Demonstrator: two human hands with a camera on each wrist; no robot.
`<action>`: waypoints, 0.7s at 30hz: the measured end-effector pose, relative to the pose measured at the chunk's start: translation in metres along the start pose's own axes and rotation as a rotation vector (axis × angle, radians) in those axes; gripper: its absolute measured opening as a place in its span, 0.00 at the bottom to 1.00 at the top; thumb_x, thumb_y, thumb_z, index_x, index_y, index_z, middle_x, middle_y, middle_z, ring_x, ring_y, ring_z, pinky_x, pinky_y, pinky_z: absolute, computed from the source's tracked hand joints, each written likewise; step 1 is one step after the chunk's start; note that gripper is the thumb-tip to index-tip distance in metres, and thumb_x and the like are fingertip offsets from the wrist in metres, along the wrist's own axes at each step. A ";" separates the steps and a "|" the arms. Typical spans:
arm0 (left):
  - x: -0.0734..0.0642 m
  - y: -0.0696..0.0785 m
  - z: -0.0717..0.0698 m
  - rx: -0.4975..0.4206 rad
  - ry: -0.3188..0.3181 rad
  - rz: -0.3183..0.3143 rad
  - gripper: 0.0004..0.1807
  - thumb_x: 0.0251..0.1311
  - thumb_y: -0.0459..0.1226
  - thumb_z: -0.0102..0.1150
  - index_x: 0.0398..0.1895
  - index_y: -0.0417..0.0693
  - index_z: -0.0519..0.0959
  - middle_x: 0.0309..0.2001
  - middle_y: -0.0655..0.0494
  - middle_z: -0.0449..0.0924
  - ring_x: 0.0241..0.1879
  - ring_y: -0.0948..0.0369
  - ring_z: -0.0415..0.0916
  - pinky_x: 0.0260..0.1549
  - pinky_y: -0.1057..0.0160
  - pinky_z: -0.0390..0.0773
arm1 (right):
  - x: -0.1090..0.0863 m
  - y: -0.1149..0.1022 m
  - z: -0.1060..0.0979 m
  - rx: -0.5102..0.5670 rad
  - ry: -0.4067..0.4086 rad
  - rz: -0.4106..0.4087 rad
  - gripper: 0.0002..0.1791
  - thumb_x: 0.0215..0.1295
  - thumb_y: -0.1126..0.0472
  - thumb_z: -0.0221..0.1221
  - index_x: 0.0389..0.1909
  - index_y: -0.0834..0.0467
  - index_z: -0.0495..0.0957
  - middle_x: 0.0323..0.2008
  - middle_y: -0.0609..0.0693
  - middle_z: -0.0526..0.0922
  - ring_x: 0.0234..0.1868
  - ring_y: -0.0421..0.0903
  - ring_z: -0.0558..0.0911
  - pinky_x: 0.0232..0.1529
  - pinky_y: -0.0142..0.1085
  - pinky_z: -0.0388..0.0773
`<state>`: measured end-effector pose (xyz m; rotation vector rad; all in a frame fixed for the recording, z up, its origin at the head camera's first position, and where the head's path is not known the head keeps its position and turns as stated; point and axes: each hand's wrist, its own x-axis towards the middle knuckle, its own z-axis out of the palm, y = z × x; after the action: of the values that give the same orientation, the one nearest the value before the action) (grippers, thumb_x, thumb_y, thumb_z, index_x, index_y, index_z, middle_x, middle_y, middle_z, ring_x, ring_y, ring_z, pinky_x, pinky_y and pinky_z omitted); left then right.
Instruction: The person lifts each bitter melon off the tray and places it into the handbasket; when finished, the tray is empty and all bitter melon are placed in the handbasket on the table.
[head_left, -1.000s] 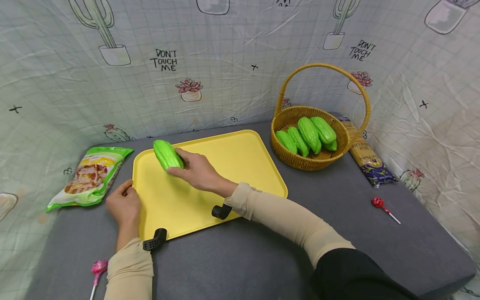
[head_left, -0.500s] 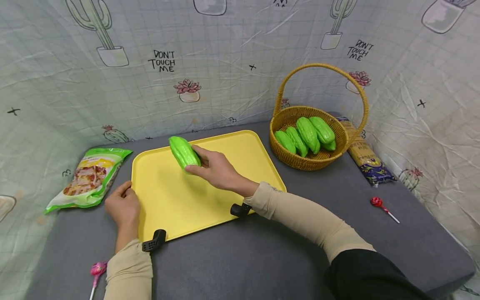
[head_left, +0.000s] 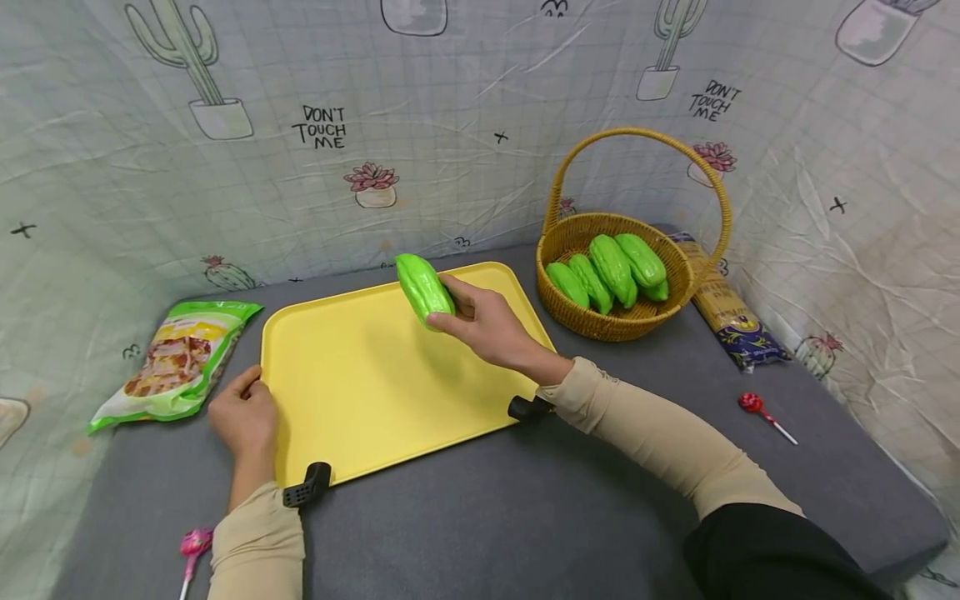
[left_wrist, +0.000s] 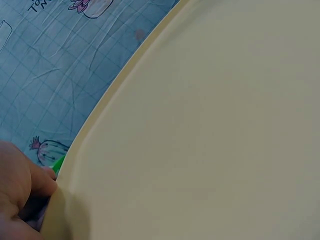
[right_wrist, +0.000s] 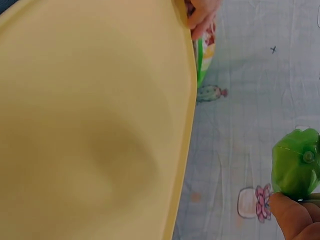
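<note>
A green ridged gourd (head_left: 424, 288) is held above the far part of the yellow tray (head_left: 352, 392). My right hand (head_left: 487, 321) grips its near end between thumb and fingers. In the right wrist view, the rounded end of the gourd (right_wrist: 296, 162) shows at the right edge, with part of the right hand (right_wrist: 297, 215) under it. My left hand (head_left: 246, 414) holds the tray's left rim with curled fingers. The left wrist view has the left hand (left_wrist: 22, 195) right at the tray's edge (left_wrist: 107, 97).
A wicker basket (head_left: 596, 327) with a tall handle and several similar gourds (head_left: 611, 267) stands back right. Behind it lies a pasta bag (head_left: 727, 304). A red lollipop (head_left: 752, 402) is at right, a pink lollipop (head_left: 197, 542) front left. A green-white food bag (head_left: 180, 358) lies left.
My right hand has carried the gourd rightward over the tray, from near its far left corner to past its middle. The left hand has stayed at the tray's left rim.
</note>
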<state>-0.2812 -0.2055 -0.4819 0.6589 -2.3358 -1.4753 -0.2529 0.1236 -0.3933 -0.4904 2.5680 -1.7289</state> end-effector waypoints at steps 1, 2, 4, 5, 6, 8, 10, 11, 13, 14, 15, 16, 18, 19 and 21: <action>0.000 0.000 0.000 0.003 -0.001 -0.003 0.22 0.74 0.31 0.42 0.64 0.39 0.80 0.65 0.41 0.79 0.70 0.50 0.72 0.69 0.50 0.72 | -0.002 0.001 -0.004 -0.001 0.007 0.002 0.40 0.73 0.57 0.61 0.80 0.60 0.54 0.77 0.59 0.64 0.72 0.52 0.74 0.63 0.38 0.80; 0.000 0.000 0.000 0.003 -0.002 -0.004 0.22 0.74 0.31 0.42 0.64 0.39 0.80 0.65 0.41 0.79 0.70 0.50 0.72 0.69 0.50 0.72 | -0.003 0.001 -0.007 -0.001 0.012 0.006 0.41 0.73 0.57 0.61 0.80 0.60 0.53 0.77 0.59 0.63 0.72 0.52 0.74 0.64 0.39 0.80; 0.000 0.001 0.000 0.005 -0.003 -0.005 0.22 0.74 0.31 0.42 0.64 0.39 0.80 0.65 0.42 0.79 0.69 0.51 0.72 0.68 0.50 0.73 | -0.006 0.004 -0.014 -0.001 0.027 0.012 0.41 0.74 0.56 0.61 0.80 0.60 0.53 0.77 0.60 0.64 0.72 0.53 0.75 0.63 0.40 0.80; 0.000 0.001 0.000 0.007 -0.007 -0.006 0.22 0.74 0.31 0.42 0.64 0.39 0.80 0.65 0.42 0.79 0.70 0.51 0.72 0.68 0.50 0.73 | -0.008 0.005 -0.018 -0.001 0.033 0.015 0.41 0.74 0.56 0.61 0.80 0.60 0.53 0.76 0.60 0.64 0.71 0.53 0.75 0.63 0.40 0.80; 0.000 0.001 0.000 0.007 -0.009 -0.005 0.22 0.75 0.31 0.41 0.64 0.39 0.80 0.65 0.42 0.79 0.70 0.51 0.72 0.68 0.50 0.73 | -0.009 0.006 -0.021 -0.002 0.039 0.018 0.41 0.74 0.56 0.61 0.81 0.59 0.53 0.76 0.60 0.65 0.71 0.53 0.75 0.63 0.41 0.80; 0.000 0.001 0.000 0.009 -0.010 -0.007 0.22 0.75 0.32 0.41 0.64 0.40 0.80 0.65 0.43 0.79 0.70 0.52 0.72 0.68 0.50 0.73 | -0.013 0.010 -0.029 -0.017 0.056 0.027 0.41 0.73 0.55 0.61 0.81 0.58 0.53 0.75 0.59 0.67 0.70 0.52 0.76 0.63 0.41 0.81; 0.000 0.000 0.000 0.006 -0.009 -0.002 0.22 0.74 0.31 0.41 0.64 0.39 0.80 0.64 0.41 0.79 0.70 0.51 0.72 0.69 0.50 0.72 | -0.016 0.013 -0.036 -0.032 0.071 0.035 0.41 0.73 0.54 0.61 0.81 0.57 0.53 0.74 0.59 0.68 0.70 0.52 0.77 0.62 0.42 0.81; 0.000 0.000 0.000 0.005 -0.009 -0.004 0.22 0.74 0.31 0.41 0.64 0.39 0.80 0.64 0.41 0.79 0.70 0.51 0.72 0.69 0.50 0.72 | -0.018 0.015 -0.039 -0.035 0.077 0.041 0.41 0.73 0.54 0.61 0.81 0.58 0.53 0.74 0.59 0.68 0.70 0.52 0.77 0.62 0.42 0.81; 0.000 0.000 0.000 0.005 -0.010 -0.007 0.22 0.74 0.31 0.41 0.64 0.39 0.80 0.65 0.41 0.79 0.70 0.50 0.71 0.70 0.50 0.71 | -0.021 0.018 -0.047 -0.043 0.096 0.054 0.42 0.73 0.54 0.61 0.81 0.57 0.53 0.74 0.59 0.68 0.69 0.52 0.77 0.62 0.43 0.81; 0.001 0.000 0.000 0.001 -0.010 -0.005 0.22 0.74 0.31 0.41 0.64 0.38 0.80 0.65 0.40 0.79 0.70 0.50 0.71 0.70 0.50 0.71 | -0.022 0.019 -0.050 -0.041 0.104 0.060 0.42 0.73 0.54 0.61 0.81 0.58 0.53 0.75 0.59 0.67 0.70 0.52 0.77 0.63 0.44 0.81; 0.001 0.000 0.000 0.000 -0.011 -0.007 0.22 0.74 0.31 0.41 0.63 0.38 0.80 0.65 0.40 0.78 0.70 0.50 0.71 0.70 0.50 0.71 | -0.024 0.021 -0.054 -0.037 0.112 0.068 0.42 0.73 0.54 0.61 0.81 0.58 0.52 0.75 0.60 0.66 0.70 0.53 0.76 0.63 0.45 0.80; 0.001 0.000 0.000 0.001 -0.011 -0.010 0.22 0.74 0.31 0.41 0.64 0.39 0.80 0.65 0.41 0.78 0.70 0.50 0.71 0.70 0.50 0.71 | -0.025 0.022 -0.058 -0.033 0.120 0.076 0.42 0.73 0.54 0.61 0.81 0.58 0.52 0.76 0.60 0.65 0.71 0.53 0.75 0.64 0.46 0.80; 0.001 0.000 0.001 0.005 -0.010 -0.009 0.22 0.74 0.32 0.41 0.64 0.39 0.80 0.65 0.41 0.78 0.70 0.51 0.71 0.70 0.51 0.71 | -0.028 0.024 -0.066 -0.041 0.139 0.096 0.43 0.73 0.54 0.61 0.81 0.58 0.51 0.77 0.60 0.64 0.72 0.54 0.74 0.65 0.46 0.79; 0.001 0.000 0.001 0.004 -0.009 -0.009 0.22 0.74 0.31 0.41 0.63 0.39 0.80 0.65 0.41 0.79 0.70 0.51 0.71 0.70 0.51 0.71 | -0.030 0.025 -0.070 -0.047 0.148 0.110 0.43 0.73 0.53 0.61 0.81 0.57 0.51 0.77 0.60 0.63 0.72 0.54 0.74 0.65 0.47 0.79; 0.001 0.000 0.001 0.010 -0.010 -0.013 0.22 0.74 0.32 0.41 0.63 0.40 0.80 0.65 0.42 0.79 0.70 0.52 0.71 0.70 0.51 0.71 | -0.032 0.028 -0.079 -0.061 0.168 0.136 0.43 0.74 0.52 0.61 0.82 0.55 0.50 0.78 0.59 0.62 0.73 0.54 0.73 0.66 0.47 0.78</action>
<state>-0.2825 -0.2054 -0.4823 0.6717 -2.3529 -1.4763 -0.2433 0.2127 -0.3931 -0.1731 2.7012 -1.7192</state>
